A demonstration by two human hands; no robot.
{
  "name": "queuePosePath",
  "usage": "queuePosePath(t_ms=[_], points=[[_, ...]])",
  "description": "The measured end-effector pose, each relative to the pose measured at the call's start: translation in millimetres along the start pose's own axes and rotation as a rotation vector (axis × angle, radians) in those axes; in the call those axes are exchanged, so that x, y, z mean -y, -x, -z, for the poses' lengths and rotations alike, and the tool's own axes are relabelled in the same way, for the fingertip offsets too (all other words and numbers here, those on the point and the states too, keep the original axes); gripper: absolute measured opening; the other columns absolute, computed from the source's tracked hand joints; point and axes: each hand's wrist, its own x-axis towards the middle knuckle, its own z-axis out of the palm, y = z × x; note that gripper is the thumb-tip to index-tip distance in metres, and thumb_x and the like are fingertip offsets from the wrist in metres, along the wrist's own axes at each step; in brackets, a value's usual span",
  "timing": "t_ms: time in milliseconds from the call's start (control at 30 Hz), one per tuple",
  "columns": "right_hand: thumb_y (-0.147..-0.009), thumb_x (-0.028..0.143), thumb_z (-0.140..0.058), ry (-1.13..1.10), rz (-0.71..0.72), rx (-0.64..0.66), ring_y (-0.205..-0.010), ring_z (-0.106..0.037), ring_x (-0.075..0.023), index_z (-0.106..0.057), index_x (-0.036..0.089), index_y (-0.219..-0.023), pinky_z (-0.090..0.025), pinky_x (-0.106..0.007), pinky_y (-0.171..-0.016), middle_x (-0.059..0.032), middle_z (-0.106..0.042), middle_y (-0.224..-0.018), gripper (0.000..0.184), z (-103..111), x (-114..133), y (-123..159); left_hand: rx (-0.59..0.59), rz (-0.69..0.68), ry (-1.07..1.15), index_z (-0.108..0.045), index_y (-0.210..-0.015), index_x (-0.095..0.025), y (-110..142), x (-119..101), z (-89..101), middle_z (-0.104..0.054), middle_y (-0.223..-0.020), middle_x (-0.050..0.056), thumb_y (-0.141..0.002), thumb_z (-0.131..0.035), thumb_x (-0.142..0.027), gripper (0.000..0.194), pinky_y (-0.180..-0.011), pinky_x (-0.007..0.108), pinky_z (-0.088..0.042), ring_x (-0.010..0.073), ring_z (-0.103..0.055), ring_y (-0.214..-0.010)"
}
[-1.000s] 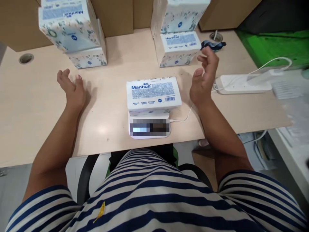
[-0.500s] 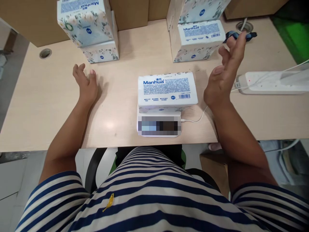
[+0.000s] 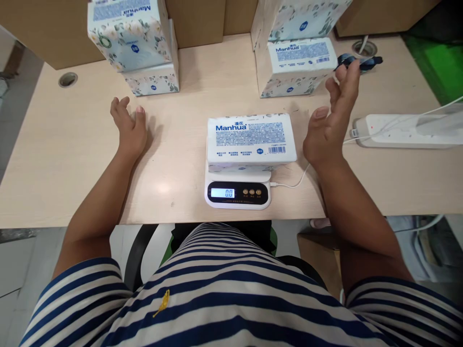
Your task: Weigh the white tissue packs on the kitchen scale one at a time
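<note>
A white Manhua tissue pack (image 3: pixel 252 140) lies on the platform of a digital kitchen scale (image 3: pixel 238 194). The scale's lit display seems to read 0.0, with three round buttons beside it. To the pack's left, my left hand (image 3: pixel 130 126) rests on the table on its edge, holding nothing, fingers loosely bent and apart. On the other side, my right hand (image 3: pixel 332 118) also stands on its edge with nothing in it, thumb and fingers apart. It is close to the pack's right end but not touching it.
Stacked tissue packs stand at the back left (image 3: pixel 152 79) and back right (image 3: pixel 302 62), before cardboard boxes (image 3: pixel 197 21). A white power strip (image 3: pixel 394 130) lies at the right. A white cable (image 3: pixel 294 184) runs from the scale. Near a cable hole lies a dark strap-like item (image 3: pixel 372 62).
My right hand has shifted slightly left and down in the picture. The scale's display, blurred out before, is now readable. My left hand and the tissue pack stay put.
</note>
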Motion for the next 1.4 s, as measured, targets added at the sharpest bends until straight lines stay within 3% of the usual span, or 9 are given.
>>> queuePosePath(t_ms=[233,467,767,900,1000,1100,1200,1300,1400], points=[[-0.114,0.073,-0.031,-0.013,0.087,-0.041,-0.180,-0.030,-0.0364,-0.025,0.028,-0.182,-0.027,-0.066,-0.146,-0.0208,-0.033,-0.184,0.082,0,-5,3,0.048,0.022,-0.054,-0.042,-0.158,-0.008,3,-9,1.7,-0.018,-0.185,0.024,-0.119,-0.056,-0.016,0.042,-0.151,0.041,-0.007,0.0212,-0.009,-0.181],[-0.108,0.086,-0.025,0.039,0.012,-0.003,-0.182,-0.025,-0.0388,-0.020,0.031,-0.183,-0.024,-0.069,-0.146,-0.0184,-0.029,-0.186,0.093,2,-2,2,0.050,-0.001,-0.053,-0.044,-0.153,-0.012,1,-4,0.9,-0.021,-0.185,0.023,-0.116,-0.059,-0.014,0.040,-0.152,0.046,-0.005,0.0231,-0.009,-0.181],[-0.102,0.094,-0.021,0.038,-0.072,-0.013,-0.179,-0.031,-0.0383,-0.025,0.030,-0.182,-0.030,-0.068,-0.144,-0.0192,-0.034,-0.184,0.102,2,-6,-1,0.044,-0.007,-0.027,-0.047,-0.154,-0.011,-2,1,-0.2,-0.022,-0.184,0.022,-0.115,-0.062,-0.012,0.042,-0.152,0.043,-0.006,0.0217,-0.011,-0.181],[-0.087,0.109,-0.021,-0.279,-0.227,0.294,-0.170,-0.049,-0.0397,-0.001,0.044,-0.182,-0.049,-0.069,-0.131,-0.0150,-0.041,-0.183,0.118,15,-2,-5,0.040,-0.022,-0.088,-0.045,-0.159,-0.006,-3,5,0.3,-0.021,-0.184,0.026,-0.115,-0.062,-0.019,0.049,-0.151,0.043,-0.009,0.0241,-0.011,-0.181],[-0.080,0.114,-0.029,-0.215,-0.108,0.579,-0.177,-0.036,-0.0416,0.022,0.048,-0.180,-0.047,-0.076,-0.130,-0.0125,-0.032,-0.189,0.130,28,33,-13,0.000,-0.033,-0.016,-0.049,-0.157,-0.012,-3,11,0.2,-0.028,-0.183,0.024,-0.108,-0.073,-0.031,0.057,-0.152,0.050,-0.012,0.0280,-0.016,-0.180],[-0.083,0.100,-0.065,0.046,0.075,0.744,-0.182,-0.020,-0.0450,0.006,0.050,-0.184,-0.036,-0.082,-0.136,-0.0095,-0.017,-0.196,0.133,31,83,-29,-0.026,-0.061,0.075,-0.053,-0.156,-0.023,-4,19,-0.7,-0.039,-0.181,0.018,-0.094,-0.087,-0.045,0.074,-0.151,0.052,-0.016,0.0324,-0.029,-0.177],[-0.083,0.088,-0.080,0.227,0.199,0.957,-0.179,-0.025,-0.0517,-0.020,0.046,-0.185,-0.028,-0.085,-0.139,-0.0115,-0.021,-0.195,0.125,17,124,-54,-0.042,-0.076,0.121,-0.050,-0.162,-0.027,-6,26,-1.3,-0.038,-0.182,0.018,-0.085,-0.091,-0.058,0.093,-0.149,0.059,-0.020,0.0398,-0.032,-0.176],[-0.085,0.073,-0.085,0.302,0.220,1.180,-0.162,-0.053,-0.0535,-0.030,0.030,-0.185,-0.046,-0.079,-0.131,-0.0209,-0.047,-0.182,0.122,-8,146,-83,-0.059,-0.094,0.126,-0.043,-0.168,-0.022,-7,32,-1.9,-0.036,-0.183,0.025,-0.080,-0.089,-0.069,0.110,-0.147,0.067,-0.021,0.0459,-0.031,-0.176],[-0.084,0.056,-0.085,0.331,0.252,1.222,-0.143,-0.068,-0.0480,-0.033,0.026,-0.184,-0.061,-0.066,-0.115,-0.0202,-0.065,-0.164,0.117,-31,153,-106,-0.088,-0.106,0.132,-0.042,-0.169,-0.022,-7,37,-3.5,-0.036,-0.182,0.027,-0.080,-0.085,-0.077,0.113,-0.147,0.067,-0.022,0.0468,-0.031,-0.176]])
